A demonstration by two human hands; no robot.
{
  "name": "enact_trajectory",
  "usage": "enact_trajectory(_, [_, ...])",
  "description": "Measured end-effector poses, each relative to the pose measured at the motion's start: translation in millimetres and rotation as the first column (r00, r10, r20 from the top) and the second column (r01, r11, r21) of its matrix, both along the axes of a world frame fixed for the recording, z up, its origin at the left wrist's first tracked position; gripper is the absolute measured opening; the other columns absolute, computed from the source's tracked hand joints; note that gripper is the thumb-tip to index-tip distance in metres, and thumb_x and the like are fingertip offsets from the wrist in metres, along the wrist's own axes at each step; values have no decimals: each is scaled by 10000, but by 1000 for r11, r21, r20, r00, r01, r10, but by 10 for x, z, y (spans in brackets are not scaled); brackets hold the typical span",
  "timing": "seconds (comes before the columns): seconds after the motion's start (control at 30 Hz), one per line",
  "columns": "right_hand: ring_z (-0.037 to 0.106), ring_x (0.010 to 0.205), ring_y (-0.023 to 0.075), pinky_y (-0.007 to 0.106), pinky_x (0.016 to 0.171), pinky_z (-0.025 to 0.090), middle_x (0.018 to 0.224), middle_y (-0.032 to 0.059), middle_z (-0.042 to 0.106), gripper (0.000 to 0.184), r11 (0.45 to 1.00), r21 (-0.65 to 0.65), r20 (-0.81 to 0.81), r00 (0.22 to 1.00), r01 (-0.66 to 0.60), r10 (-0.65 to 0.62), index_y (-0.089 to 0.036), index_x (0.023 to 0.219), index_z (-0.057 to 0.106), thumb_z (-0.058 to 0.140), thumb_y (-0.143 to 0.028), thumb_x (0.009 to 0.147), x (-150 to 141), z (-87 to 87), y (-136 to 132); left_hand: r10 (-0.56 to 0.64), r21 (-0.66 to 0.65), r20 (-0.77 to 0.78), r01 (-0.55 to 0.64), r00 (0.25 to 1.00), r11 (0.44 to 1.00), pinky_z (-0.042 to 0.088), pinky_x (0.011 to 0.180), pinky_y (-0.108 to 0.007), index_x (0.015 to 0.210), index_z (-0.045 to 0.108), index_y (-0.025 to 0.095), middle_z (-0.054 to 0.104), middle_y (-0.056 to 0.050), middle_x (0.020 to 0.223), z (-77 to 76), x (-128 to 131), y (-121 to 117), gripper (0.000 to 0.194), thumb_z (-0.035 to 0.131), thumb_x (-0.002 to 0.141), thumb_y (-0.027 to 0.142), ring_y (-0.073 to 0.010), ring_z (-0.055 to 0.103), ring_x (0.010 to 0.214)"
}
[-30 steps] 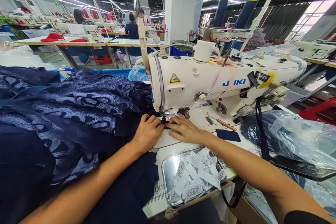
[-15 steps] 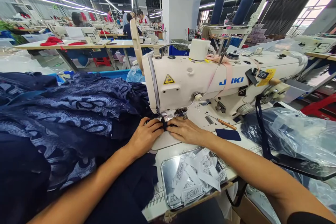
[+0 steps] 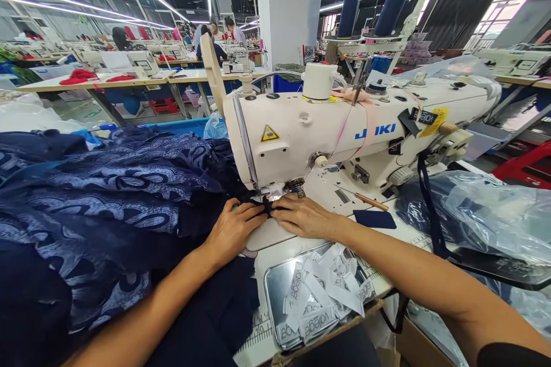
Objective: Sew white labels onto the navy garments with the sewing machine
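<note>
A white sewing machine [image 3: 284, 126] stands in front of me, with its needle area low at its left end. My left hand [image 3: 235, 226] rests on the machine bed just left of the presser foot [image 3: 266, 192], its closed fingers pressing on dark navy fabric [image 3: 267, 207]. From the other side my right hand [image 3: 303, 218] holds the same fabric, fingers bent and together. Only a narrow strip of it shows between the fingertips; the rest is under the hands. A large heap of navy patterned lace garments [image 3: 129, 189] lies left of my left hand.
A metal tray [image 3: 272, 292] with several white printed labels sits at the table's front edge. Behind my right forearm lie a wooden-handled awl [image 3: 370, 202] and a small navy fabric piece [image 3: 374, 219]. Plastic-wrapped goods [image 3: 486, 212] are piled at right. Co-workers [image 3: 210, 49] sit farther back.
The camera view has shifted slightly, so the machine sits a little farther left. Both hands stay at the presser foot on the fabric, with little visible movement.
</note>
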State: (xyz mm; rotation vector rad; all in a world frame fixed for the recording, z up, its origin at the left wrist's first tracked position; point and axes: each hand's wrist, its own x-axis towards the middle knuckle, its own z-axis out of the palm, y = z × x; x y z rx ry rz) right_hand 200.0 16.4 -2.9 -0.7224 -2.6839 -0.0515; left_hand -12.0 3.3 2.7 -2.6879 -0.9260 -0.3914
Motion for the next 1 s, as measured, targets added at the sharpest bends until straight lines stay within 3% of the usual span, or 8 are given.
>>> enact_trajectory(0.43, [515, 962, 214, 361, 870, 412, 1093, 137, 559, 343, 996, 88, 50, 998, 26, -31, -103, 1049, 574, 452, -351, 847, -45, -27, 7, 58, -128, -4, -58, 998, 990, 348, 843, -445, 1070, 579, 212, 586, -75, 1146, 9, -17, 17, 396, 353, 782, 61, -218, 531, 1031])
enact_trajectory(0.7, [452, 1108, 249, 386, 910, 383, 1215, 155, 501, 498, 996, -33, 35, 996, 84, -83, -75, 1155, 522, 483, -435, 813, -20, -10, 23, 90, -149, -7, -90, 996, 985, 352, 858, -453, 1078, 574, 199, 585, -88, 1146, 30, -23, 91, 409, 348, 769, 56, -225, 511, 1061])
enact_trajectory(0.9, [459, 1101, 259, 392, 901, 377, 1244, 143, 480, 535, 991, -92, 62, 994, 101, -96, -77, 1185, 493, 489, -450, 802, -7, 8, 69, 97, -84, -15, -98, 995, 992, 358, 857, -436, 1063, 573, 171, 599, -87, 1108, 35, -9, 148, 391, 363, 758, 45, -221, 524, 1011])
enact_trajectory(1.0, [471, 1072, 242, 376, 877, 393, 1183, 131, 529, 476, 988, -81, 6, 991, 134, -134, -101, 1176, 499, 486, -411, 816, -17, -38, 120, 153, 25, -10, -153, 988, 988, 392, 776, -395, 940, 619, 143, 619, -116, 953, 55, 59, 82, 267, 401, 787, 112, -225, 544, 892])
